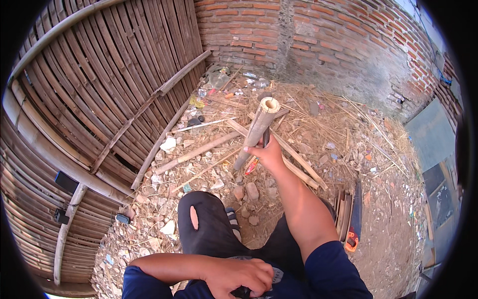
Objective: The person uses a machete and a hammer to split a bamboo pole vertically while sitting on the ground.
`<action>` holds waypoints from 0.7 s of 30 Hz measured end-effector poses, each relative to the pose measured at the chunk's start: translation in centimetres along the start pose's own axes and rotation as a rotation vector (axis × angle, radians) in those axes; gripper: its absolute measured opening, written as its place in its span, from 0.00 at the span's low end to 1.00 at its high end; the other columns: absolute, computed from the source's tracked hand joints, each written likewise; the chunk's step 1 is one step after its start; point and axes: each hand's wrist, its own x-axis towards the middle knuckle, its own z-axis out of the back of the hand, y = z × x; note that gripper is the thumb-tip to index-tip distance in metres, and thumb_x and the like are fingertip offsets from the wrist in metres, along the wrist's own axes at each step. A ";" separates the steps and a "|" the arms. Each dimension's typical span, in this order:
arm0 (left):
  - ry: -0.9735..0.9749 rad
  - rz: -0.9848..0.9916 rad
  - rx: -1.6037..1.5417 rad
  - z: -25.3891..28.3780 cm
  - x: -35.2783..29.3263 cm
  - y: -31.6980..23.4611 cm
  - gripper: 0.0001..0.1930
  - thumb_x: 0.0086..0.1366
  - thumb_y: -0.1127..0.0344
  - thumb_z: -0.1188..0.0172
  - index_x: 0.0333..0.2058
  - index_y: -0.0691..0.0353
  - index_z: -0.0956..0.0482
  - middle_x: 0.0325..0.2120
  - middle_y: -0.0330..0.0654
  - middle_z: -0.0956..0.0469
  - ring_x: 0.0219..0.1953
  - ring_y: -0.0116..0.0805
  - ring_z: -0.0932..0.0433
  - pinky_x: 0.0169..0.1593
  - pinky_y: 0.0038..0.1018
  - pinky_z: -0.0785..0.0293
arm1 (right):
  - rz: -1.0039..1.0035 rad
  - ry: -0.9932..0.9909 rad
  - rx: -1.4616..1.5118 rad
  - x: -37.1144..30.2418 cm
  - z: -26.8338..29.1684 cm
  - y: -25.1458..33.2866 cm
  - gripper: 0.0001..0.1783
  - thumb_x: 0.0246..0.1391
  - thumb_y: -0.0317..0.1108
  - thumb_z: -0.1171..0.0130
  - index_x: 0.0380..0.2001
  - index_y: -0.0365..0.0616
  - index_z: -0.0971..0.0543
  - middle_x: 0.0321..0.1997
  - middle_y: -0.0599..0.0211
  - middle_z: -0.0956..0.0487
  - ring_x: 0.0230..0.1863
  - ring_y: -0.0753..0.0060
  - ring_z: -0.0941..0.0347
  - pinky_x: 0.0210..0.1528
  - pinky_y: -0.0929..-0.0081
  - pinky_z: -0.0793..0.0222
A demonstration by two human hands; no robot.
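Note:
My right hand [269, 153] reaches forward, closed round a thick bamboo tube [256, 130] and a dark rod-like handle [266, 136] beside it. The tube leans up and away, its hollow pale end on top. A dark rounded end peeks out behind that end; whether it belongs to the handle I cannot tell. Close to my belly, my left hand [238, 277] is curled over something black, mostly hidden under its fingers. Below the tube, bamboo poles [300, 167] lie crossed on the ground.
A handsaw [352, 240] with an orange handle lies by my right leg, beside split bamboo pieces [342, 212]. A bamboo slat wall [119, 70] stands left, a brick wall [239, 30] ahead. Rubble, straw and litter cover the ground. Grey sheets [432, 132] lean at right.

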 end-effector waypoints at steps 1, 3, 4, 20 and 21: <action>-0.042 -0.017 -0.003 0.0 -0.1 -0.1 0.10 0.61 0.61 0.37 0.26 0.58 0.25 0.33 0.46 0.21 0.40 0.56 0.25 0.44 0.47 0.31 | 0.000 0.004 0.011 -0.1 -0.1 -0.3 0.37 0.41 0.29 0.18 0.52 0.32 0.29 0.46 0.57 0.16 0.47 0.67 0.18 0.51 0.65 0.21; -0.083 0.002 0.244 0.0 -0.6 -0.7 0.10 0.62 0.59 0.36 0.28 0.57 0.24 0.32 0.43 0.21 0.39 0.50 0.24 0.43 0.44 0.31 | -0.013 0.029 0.012 -0.4 -0.2 -0.3 0.38 0.41 0.29 0.18 0.53 0.32 0.30 0.47 0.57 0.16 0.48 0.67 0.18 0.53 0.65 0.21; -0.104 0.011 0.367 0.1 -0.9 -1.0 0.10 0.62 0.58 0.36 0.29 0.57 0.23 0.32 0.42 0.22 0.39 0.47 0.23 0.42 0.43 0.30 | -0.026 0.047 0.003 -0.4 -0.2 -0.3 0.39 0.41 0.29 0.18 0.53 0.32 0.30 0.47 0.57 0.16 0.49 0.66 0.18 0.54 0.64 0.22; -1.006 -0.630 1.508 -0.5 -6.1 -6.6 0.27 0.70 0.36 0.42 0.25 0.52 0.28 0.29 0.34 0.28 0.27 0.34 0.22 0.30 0.31 0.23 | -0.017 0.067 -0.123 -1.8 0.2 0.2 0.41 0.40 0.33 0.16 0.55 0.32 0.29 0.52 0.55 0.16 0.55 0.63 0.19 0.58 0.63 0.23; -1.020 -0.721 1.585 -0.5 -6.2 -8.5 0.29 0.73 0.35 0.48 0.24 0.55 0.30 0.29 0.36 0.28 0.27 0.36 0.22 0.30 0.32 0.22 | -0.006 0.063 -0.131 -1.7 0.0 0.3 0.41 0.40 0.34 0.16 0.55 0.33 0.28 0.52 0.55 0.16 0.55 0.62 0.19 0.57 0.63 0.23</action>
